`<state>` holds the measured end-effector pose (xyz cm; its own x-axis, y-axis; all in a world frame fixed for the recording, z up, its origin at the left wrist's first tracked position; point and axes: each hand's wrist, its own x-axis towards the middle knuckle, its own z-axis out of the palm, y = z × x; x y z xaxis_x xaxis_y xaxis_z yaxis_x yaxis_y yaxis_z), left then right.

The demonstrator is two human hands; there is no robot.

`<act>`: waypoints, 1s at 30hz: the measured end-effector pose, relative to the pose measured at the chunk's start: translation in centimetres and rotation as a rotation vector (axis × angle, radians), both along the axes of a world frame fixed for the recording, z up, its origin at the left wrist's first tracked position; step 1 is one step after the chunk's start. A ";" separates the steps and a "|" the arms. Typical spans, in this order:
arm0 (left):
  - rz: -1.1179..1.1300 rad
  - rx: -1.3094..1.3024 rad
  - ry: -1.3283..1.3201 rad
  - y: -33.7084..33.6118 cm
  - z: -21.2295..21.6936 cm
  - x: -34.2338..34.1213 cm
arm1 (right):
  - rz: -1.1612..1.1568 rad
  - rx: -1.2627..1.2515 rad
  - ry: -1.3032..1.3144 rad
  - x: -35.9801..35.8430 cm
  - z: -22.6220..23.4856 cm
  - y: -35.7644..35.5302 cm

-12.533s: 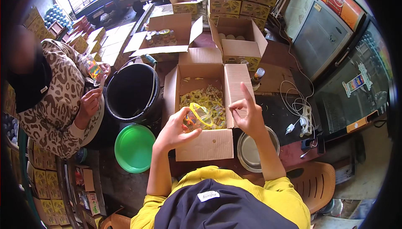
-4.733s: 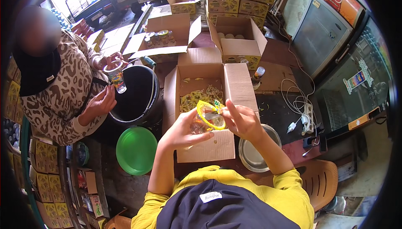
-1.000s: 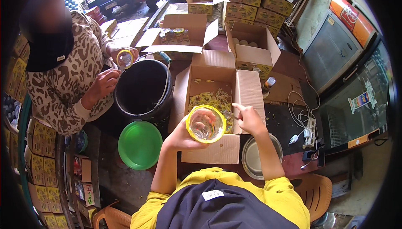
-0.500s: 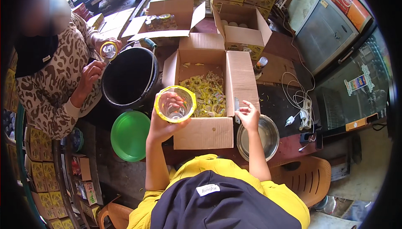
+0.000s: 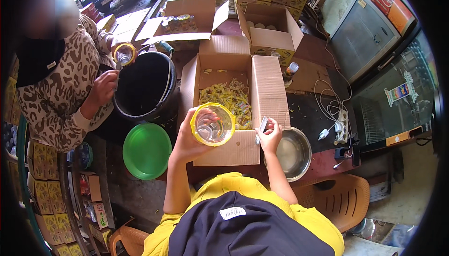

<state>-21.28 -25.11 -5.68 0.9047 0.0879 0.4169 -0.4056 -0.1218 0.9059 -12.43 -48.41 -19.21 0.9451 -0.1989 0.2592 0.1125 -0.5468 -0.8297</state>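
My left hand [image 5: 189, 139] grips a clear glass jar [image 5: 213, 125] with a yellow rim, its mouth turned up toward me, just in front of an open cardboard box [image 5: 269, 92]. Loose yellow strips [image 5: 229, 99] lie in a heap inside that box. My right hand [image 5: 269, 136] pinches a small silvery blade-like tool [image 5: 261, 127] at the box's near right corner, above a steel bowl [image 5: 292, 153].
A person in a spotted top [image 5: 61, 87] sits at the left holding another yellow-rimmed jar [image 5: 124, 54] over a black bucket [image 5: 145, 87]. A green lid [image 5: 146, 150] lies below it. More open boxes [image 5: 269, 26], a white cable [image 5: 334, 111] and a brown chair [image 5: 339, 200] surround me.
My left hand has carried the jar from the left back toward the box front. My right hand stays by the bowl with the small tool.
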 end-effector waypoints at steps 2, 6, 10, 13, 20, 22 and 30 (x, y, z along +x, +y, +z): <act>-0.010 -0.013 -0.016 0.0 -0.2 0.1 | -0.007 0.003 0.009 0.0 0.1 -0.1; -0.005 0.075 -0.075 -0.1 0.3 0.1 | 0.033 0.079 -0.022 0.6 0.5 -0.2; -0.027 0.084 -0.093 -0.3 0.8 0.0 | 0.079 0.091 -0.036 1.1 0.0 -0.2; -0.050 0.100 -0.097 -0.2 0.9 0.0 | 0.065 0.024 -0.005 0.7 0.6 -0.2; -0.118 0.011 -0.164 -0.1 0.1 0.2 | 0.092 -0.052 -0.218 0.2 6.8 0.7; -0.120 0.047 -0.164 0.0 0.0 0.2 | 0.318 0.173 -0.357 -0.3 11.8 1.7; -0.163 0.059 -0.101 -0.3 0.9 0.2 | 0.697 -0.064 -0.570 -2.6 21.3 3.9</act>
